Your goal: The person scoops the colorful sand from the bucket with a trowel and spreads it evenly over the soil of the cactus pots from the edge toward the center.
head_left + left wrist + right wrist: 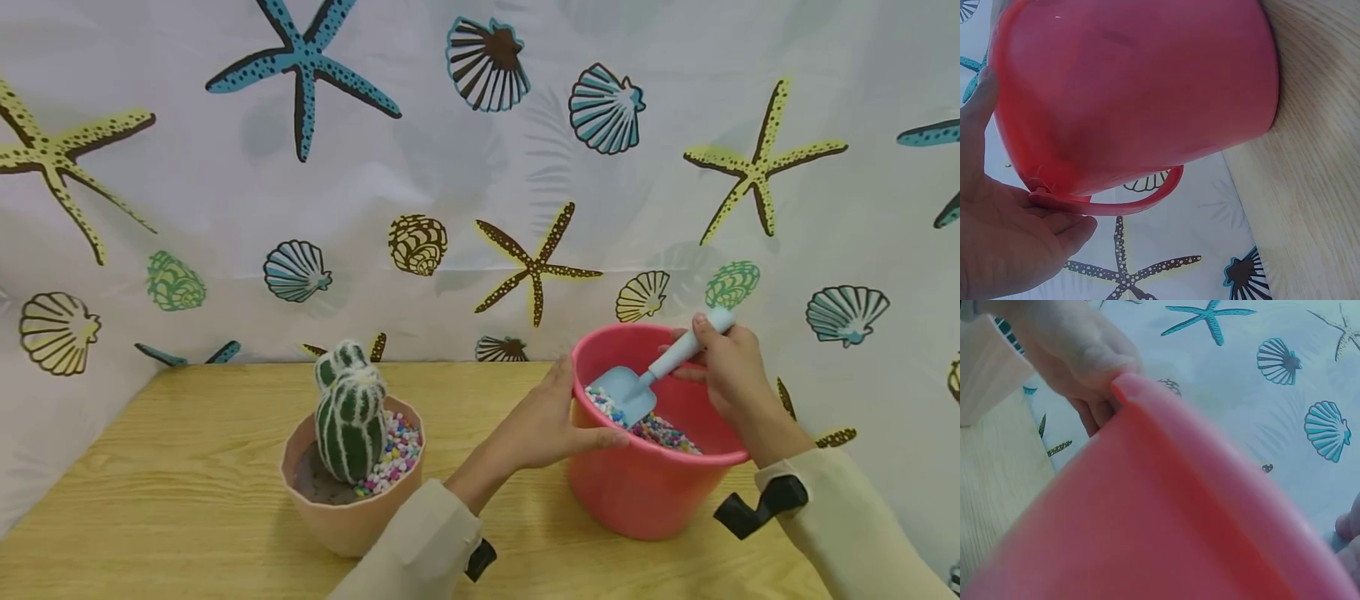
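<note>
A red bucket (637,500) stands on the table, with colourful small pebbles (667,435) at its bottom. My left hand (536,425) grips it at the left of the rim, thumb along the near side; in the left wrist view, the fingers lie by the root of its red handle (1129,207). My right hand (731,367) holds a light blue scoop (630,396) by its handle, over the right part of the rim. The blade points down to the left inside the bucket, among the pebbles. Right fingertips (1349,531) show at the edge of the right wrist view.
Left of the bucket, a peach pot (348,529) holds a green and white fuzzy cactus (348,425). Colourful pebbles (401,446) cover its right side, grey-brown material its left. A cloth (420,158) printed with starfish and shells hangs behind the wooden table (187,492).
</note>
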Demonstrator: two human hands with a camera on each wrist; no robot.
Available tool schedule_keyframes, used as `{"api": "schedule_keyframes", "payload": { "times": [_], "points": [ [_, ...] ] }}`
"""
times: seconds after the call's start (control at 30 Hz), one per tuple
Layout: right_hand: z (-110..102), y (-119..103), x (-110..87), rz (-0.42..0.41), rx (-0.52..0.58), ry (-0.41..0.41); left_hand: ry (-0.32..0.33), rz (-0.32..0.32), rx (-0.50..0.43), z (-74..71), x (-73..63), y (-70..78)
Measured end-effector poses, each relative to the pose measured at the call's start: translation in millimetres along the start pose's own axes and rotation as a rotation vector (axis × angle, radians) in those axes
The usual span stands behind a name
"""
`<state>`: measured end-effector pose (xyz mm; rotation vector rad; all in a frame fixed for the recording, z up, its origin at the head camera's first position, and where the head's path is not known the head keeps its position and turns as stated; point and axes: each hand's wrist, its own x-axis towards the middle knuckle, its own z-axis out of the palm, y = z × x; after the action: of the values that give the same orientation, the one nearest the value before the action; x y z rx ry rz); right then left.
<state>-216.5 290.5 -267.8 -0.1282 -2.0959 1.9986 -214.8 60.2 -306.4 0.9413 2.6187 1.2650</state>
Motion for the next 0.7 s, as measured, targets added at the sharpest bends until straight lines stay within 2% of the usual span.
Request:
{"api": "schedule_keyframes", "payload": {
  "times": [0.37, 0.5, 0.7],
  "points": [
    [-5.9, 2.1, 5.1, 0.181, 0.177, 0.064, -0.002, -0.003, -0.003, 0.3, -1.4, 0.2],
    [-7.5, 1.0, 4.9, 0.200, 0.258, 0.102, -0.001, -0.002, 0.001, 0.8, -1.3, -0.1],
    [-8.9, 1.1, 9.8, 0.194, 0.316, 0.243, 0.010, 0.012, 0.009, 1.5, -1.3, -1.0]
  ]
}}
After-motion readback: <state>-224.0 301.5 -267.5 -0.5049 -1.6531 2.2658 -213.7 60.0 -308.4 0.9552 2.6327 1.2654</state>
